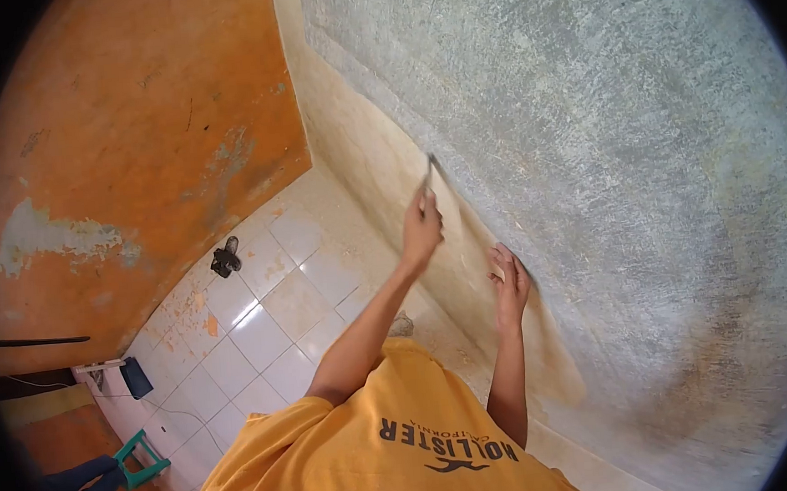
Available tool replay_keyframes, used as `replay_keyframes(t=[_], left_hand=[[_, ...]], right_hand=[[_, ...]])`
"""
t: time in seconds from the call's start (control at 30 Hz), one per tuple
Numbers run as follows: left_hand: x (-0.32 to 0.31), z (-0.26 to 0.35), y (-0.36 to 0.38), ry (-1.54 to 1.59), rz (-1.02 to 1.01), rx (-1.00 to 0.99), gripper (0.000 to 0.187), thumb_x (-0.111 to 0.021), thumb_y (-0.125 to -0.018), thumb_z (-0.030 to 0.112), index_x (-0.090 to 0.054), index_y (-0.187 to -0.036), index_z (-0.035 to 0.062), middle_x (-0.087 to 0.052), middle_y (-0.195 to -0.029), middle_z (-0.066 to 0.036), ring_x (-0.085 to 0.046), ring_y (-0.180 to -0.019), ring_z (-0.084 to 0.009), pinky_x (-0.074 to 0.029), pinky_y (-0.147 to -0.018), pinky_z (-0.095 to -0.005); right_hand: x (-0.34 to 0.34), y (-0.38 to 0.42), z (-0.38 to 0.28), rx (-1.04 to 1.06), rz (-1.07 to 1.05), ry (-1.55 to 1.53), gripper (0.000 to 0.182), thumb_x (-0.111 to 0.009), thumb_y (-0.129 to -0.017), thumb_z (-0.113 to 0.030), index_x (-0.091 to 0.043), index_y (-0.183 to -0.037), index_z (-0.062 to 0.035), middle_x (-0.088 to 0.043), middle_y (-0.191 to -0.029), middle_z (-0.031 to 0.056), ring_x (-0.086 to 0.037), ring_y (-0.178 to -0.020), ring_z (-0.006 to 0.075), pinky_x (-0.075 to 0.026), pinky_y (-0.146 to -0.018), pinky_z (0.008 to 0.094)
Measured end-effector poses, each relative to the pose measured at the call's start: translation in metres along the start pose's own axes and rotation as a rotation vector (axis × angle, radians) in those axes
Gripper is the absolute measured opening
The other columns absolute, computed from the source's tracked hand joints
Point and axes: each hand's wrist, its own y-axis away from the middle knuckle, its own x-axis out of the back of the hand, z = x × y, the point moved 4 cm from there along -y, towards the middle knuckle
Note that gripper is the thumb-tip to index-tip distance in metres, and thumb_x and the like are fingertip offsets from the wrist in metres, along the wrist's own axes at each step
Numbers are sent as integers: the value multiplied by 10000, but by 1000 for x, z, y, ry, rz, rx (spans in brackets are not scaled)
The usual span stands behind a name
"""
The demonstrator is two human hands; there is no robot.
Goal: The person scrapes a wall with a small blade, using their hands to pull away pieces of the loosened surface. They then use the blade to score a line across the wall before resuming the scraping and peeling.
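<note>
Grey-and-cream wall (pixel 607 167), left hand (pixel 423 230) grip closed on thin tool (pixel 431 162) at 1 o'clock, right hand (pixel 509 285) half-open, seemingly empty at 4; likely edge-scraping, next stroke needs steady angle.

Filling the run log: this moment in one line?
Left hand: grips thin tool | Tool tip: at grey-beige border on wall | Right hand: by wall, contact unclear | Tiled floor: orange flakes
</note>
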Motion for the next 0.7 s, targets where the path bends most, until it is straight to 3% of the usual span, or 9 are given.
replay_keyframes(t=[0.13, 0.27, 0.43, 0.53, 0.57, 0.67, 0.7], left_hand=[[14, 15, -16, 101, -45, 31, 542, -507, -1083, 401, -403, -1559, 163, -416, -686, 52, -406, -571, -53, -350, -469, -217], [-7, -2, 20, 3, -91, 59, 529, -486, -1092, 389, -398, -1566, 171, -396, -690, 56, -370, -556, -47, -324, -466, -225], [12, 17, -20, 124, -50, 53, 550, -484, -1092, 395, -364, -1586, 183, -371, -654, 62, -347, -537, -46, -292, -451, -221], [-7, 0, 11, 8, -49, -28, 545, -487, -1093, 384, -366, -1584, 181, -369, -649, 59, -342, -533, -48, -285, -443, -225], [-13, -2, 23, 76, -127, 53, 542, -488, -1094, 376, -368, -1582, 174, -370, -647, 61, -350, -532, -50, -298, -440, -228], [5, 5, -6, 7, 15, 43, 519, -465, -1094, 346, -403, -1572, 152, -451, -649, 32, -422, -530, -61, -401, -457, -250], [14, 12, -16, 102, -38, 45, 523, -466, -1094, 345, -401, -1571, 140, -439, -643, 36, -417, -531, -60, -397, -453, -247]], right_hand=[[-2, 5, 1, 3, 9, 25, 444, -486, -1086, -344, -601, -1386, -37, -657, -1340, 99, -592, -1254, 187, -470, -920, 320], [-3, 0, 2, -2, 10, 45, 463, -485, -1083, -369, -607, -1382, -38, -638, -1388, 106, -559, -1324, 219, -438, -1033, 377], [-1, 0, 5, -11, 8, 27, 488, -487, -1079, -394, -604, -1384, -30, -618, -1418, 115, -534, -1363, 267, -378, -1132, 457], [0, -2, 5, -5, -16, 34, 492, -478, -1083, -394, -602, -1385, -26, -613, -1424, 121, -536, -1363, 273, -379, -1132, 471], [-1, -2, 6, -14, -14, 27, 493, -477, -1083, -395, -602, -1385, -26, -612, -1425, 121, -535, -1364, 272, -377, -1133, 470], [-1, -3, 4, -34, -6, 23, 496, -475, -1083, -400, -602, -1385, -27, -609, -1428, 121, -530, -1368, 267, -377, -1134, 469], [-3, -2, 1, -37, 0, 27, 498, -477, -1082, -402, -602, -1385, -27, -609, -1428, 120, -528, -1370, 266, -380, -1130, 470]])
